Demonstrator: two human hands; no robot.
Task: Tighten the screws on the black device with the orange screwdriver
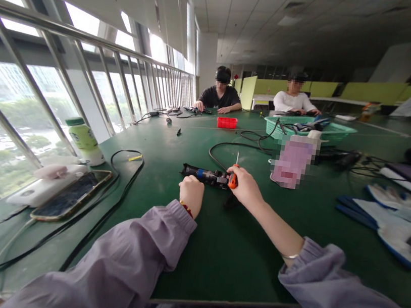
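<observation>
Screwdriver (233, 178) with orange handle sits gripped in my right hand (247, 188), upright over the black tool (204, 175); my left hand (191, 194) is fisted beside it, mid-table (236, 260)

Beyond the black device (204, 175), a pink thing (293, 162) on the tabletop (238, 250) is blurred past telling, the right hand (247, 186) hides most of the screwdriver's orange handle (233, 180), and the frame's right edge cuts the gloves (391, 221).
</observation>
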